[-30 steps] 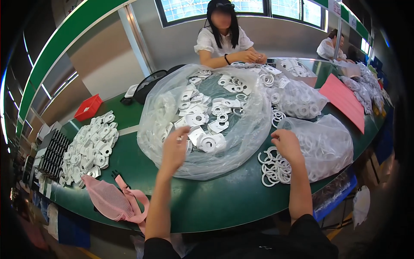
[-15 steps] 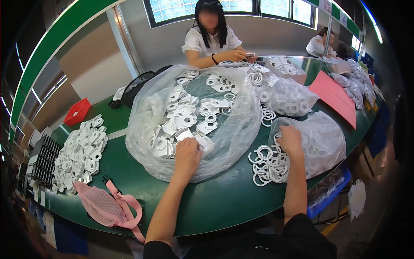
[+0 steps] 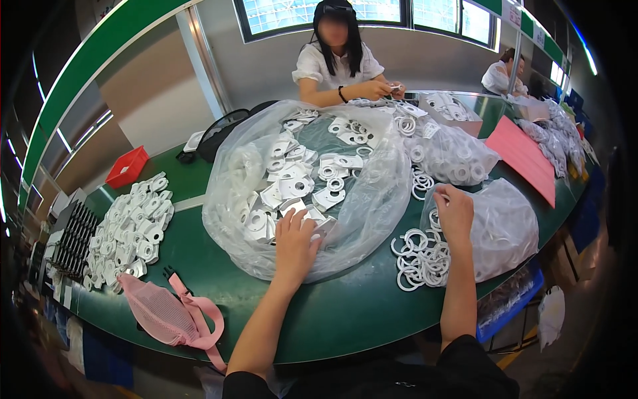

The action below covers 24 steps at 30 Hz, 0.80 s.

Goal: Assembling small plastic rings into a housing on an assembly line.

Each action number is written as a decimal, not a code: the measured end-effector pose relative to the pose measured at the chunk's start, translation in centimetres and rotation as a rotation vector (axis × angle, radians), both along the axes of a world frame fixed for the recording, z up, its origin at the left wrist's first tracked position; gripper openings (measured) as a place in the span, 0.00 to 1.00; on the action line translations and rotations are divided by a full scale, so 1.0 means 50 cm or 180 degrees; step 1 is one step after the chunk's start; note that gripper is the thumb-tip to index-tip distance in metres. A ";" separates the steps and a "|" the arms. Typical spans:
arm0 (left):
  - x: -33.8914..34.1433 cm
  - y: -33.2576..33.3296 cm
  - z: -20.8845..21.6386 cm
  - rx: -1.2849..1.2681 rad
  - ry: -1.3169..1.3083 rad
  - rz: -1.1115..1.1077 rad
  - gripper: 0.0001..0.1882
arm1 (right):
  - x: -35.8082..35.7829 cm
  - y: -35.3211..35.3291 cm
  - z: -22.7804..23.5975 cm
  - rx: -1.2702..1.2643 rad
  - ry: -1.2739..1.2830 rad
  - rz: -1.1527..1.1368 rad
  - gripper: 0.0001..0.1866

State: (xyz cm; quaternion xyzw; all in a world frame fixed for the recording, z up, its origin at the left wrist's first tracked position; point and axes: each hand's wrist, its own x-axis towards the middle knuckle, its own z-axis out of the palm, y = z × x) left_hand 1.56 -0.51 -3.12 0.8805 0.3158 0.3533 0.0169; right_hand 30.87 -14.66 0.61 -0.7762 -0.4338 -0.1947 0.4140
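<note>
My left hand [image 3: 296,245] lies over the near part of a large open clear plastic bag [image 3: 372,223], its fingers spread on white plastic plates with round holes [image 3: 292,186]. One white plate sits beside its thumb, and I see no grip on it. My right hand [image 3: 455,214] is raised at the mouth of a second clear bag [image 3: 505,229], fingers curled with the tips together. Whatever is between them, if anything, is too small to tell. Just below and left of that hand, white open rings [image 3: 419,263] lie heaped on the green table [image 3: 332,326].
White plates are piled [image 3: 133,229] at the left, near stacked black trays [image 3: 70,239] and a red bin [image 3: 127,166]. A pink mesh bag [image 3: 156,309] lies at the front edge. Another filled bag [image 3: 458,156] and a pink sheet [image 3: 522,159] lie right; a co-worker [image 3: 339,66] sits opposite.
My left fingers have spread out over the plates. My right hand has lifted a little away from the rings with its fingertips drawn together. The whole view has shifted slightly.
</note>
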 end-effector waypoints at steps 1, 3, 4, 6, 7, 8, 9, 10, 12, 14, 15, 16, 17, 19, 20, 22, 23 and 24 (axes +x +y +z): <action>-0.001 -0.005 0.009 0.0060 -0.0140 -0.0039 0.14 | -0.009 0.006 0.006 0.0000 0.0000 0.0008 0.06; 0.003 -0.023 0.033 -0.0385 -0.0386 0.0172 0.12 | -0.017 0.009 0.019 0.0436 0.0157 0.0161 0.06; 0.006 -0.029 0.043 -0.0820 -0.0626 0.0395 0.10 | -0.020 0.008 0.024 0.0428 0.0152 0.0145 0.06; 0.001 -0.034 0.059 -0.0298 -0.0964 0.0524 0.08 | -0.027 0.005 0.036 0.0715 0.0160 0.0184 0.07; -0.004 -0.037 0.067 -0.0581 -0.1548 0.0276 0.07 | -0.025 0.003 0.036 0.0722 0.0156 0.0180 0.07; -0.007 -0.037 0.071 -0.0864 -0.2130 0.0017 0.07 | -0.023 0.000 0.031 0.0392 0.0226 0.0108 0.07; -0.007 -0.037 0.067 -0.1123 -0.2451 -0.0192 0.06 | -0.020 -0.004 0.026 0.0065 0.0296 0.0034 0.07; -0.007 -0.037 0.054 -0.1843 -0.2949 -0.0355 0.06 | -0.016 -0.013 0.018 -0.0359 0.0348 0.0194 0.07; -0.004 -0.054 0.043 -0.3034 -0.3594 -0.0689 0.05 | -0.001 -0.018 0.003 -0.0599 0.0154 0.0375 0.08; 0.003 -0.076 0.024 -0.3933 -0.3436 -0.1185 0.06 | 0.009 0.003 0.010 -0.0014 -0.0014 0.0280 0.08; 0.001 -0.091 0.016 -0.4181 -0.3137 -0.1467 0.10 | 0.017 0.019 0.024 0.0015 -0.0111 0.0382 0.07; 0.002 -0.100 0.001 -0.4554 -0.2832 -0.1697 0.12 | 0.029 0.044 0.041 0.0035 -0.0120 0.0377 0.07; 0.005 -0.119 0.000 -0.5055 -0.2561 -0.1830 0.13 | 0.045 0.074 0.058 -0.0363 -0.0331 0.0465 0.07; 0.024 -0.145 -0.009 -0.5432 -0.2101 -0.2252 0.14 | 0.105 0.131 0.077 -0.1259 -0.0597 0.0353 0.09; 0.032 -0.155 -0.011 -0.5529 -0.1940 -0.2243 0.16 | 0.149 0.169 0.065 -0.1739 -0.0635 0.0183 0.10; 0.040 -0.154 -0.039 -0.5446 -0.2100 -0.2207 0.17 | 0.187 0.230 0.058 -0.2470 -0.1019 0.0312 0.15; 0.042 -0.149 -0.048 -0.5392 -0.2243 -0.2162 0.19 | 0.195 0.251 0.057 -0.2678 -0.0948 0.0287 0.18; 0.044 -0.143 -0.049 -0.5640 -0.2363 -0.2109 0.20 | 0.222 0.268 0.033 -0.2659 -0.0961 0.0264 0.18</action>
